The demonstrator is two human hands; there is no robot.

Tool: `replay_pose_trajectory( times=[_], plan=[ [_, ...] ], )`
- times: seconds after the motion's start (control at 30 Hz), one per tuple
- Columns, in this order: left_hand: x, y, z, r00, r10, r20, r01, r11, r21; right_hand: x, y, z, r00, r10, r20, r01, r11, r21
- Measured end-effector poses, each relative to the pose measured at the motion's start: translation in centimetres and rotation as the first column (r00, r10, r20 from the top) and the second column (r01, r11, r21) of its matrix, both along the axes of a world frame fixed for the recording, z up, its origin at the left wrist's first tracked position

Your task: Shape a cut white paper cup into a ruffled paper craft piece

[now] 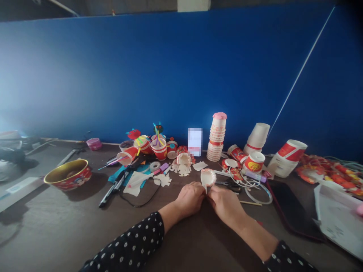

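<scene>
Blue partition [141, 75] backs the dark surface [70, 226]; well short of its far edge, left hand [190, 198] and right hand [227, 204], fingers curled closed, pinch a cut paper cup [208, 177] — probably light, easily creased, best held gently at its lower strip.

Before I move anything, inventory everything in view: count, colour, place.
Partition: 1, blue, behind
Table: 1, dark brown, underneath
White box: 1, white, far left
Bowl: 1, gold inside, red patterned outside, left
Tub: 1, pink, back left
Decorated cups: several, red-white, left of centre
Tape roll: 1, whitish, left of centre
Tall cup stack: 1, white-red, pink top, back centre
Upright panel: 1, whitish, pixelated, back centre
Other cups: several, white-red, right
Flat panel: 1, black, right
Small clutter: uncountable, mixed, mid-table
Cut cup: 1, white-red, at the hands
Left hand: 1, bare, centre
Right hand: 1, bare, right of left
Sleeves: 2, black, white-dotted, bottom
</scene>
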State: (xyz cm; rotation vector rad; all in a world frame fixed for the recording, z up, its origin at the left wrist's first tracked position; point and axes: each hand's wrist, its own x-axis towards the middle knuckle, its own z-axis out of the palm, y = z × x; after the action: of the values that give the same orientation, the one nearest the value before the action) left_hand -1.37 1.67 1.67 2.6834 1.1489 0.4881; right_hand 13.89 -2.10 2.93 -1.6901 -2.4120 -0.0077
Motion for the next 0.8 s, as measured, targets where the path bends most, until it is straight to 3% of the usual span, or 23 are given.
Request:
replay_pose_trajectory(
  times=[0.47,0.8],
  plan=[
    [-0.4,0.2,-0.4,0.988,0.047,0.148,-0.036,0.996,-0.078,-0.3,0.6,-0.6,0.998,0.025,0.051,-0.028,0.998,0.062],
    [-0.1,0.4,-1.2,0.997,0.053,0.052,-0.053,0.999,-0.003,-1.1,-0.1,0.1,0.981,0.032,0.192,-0.038,0.999,0.029]
  ],
)
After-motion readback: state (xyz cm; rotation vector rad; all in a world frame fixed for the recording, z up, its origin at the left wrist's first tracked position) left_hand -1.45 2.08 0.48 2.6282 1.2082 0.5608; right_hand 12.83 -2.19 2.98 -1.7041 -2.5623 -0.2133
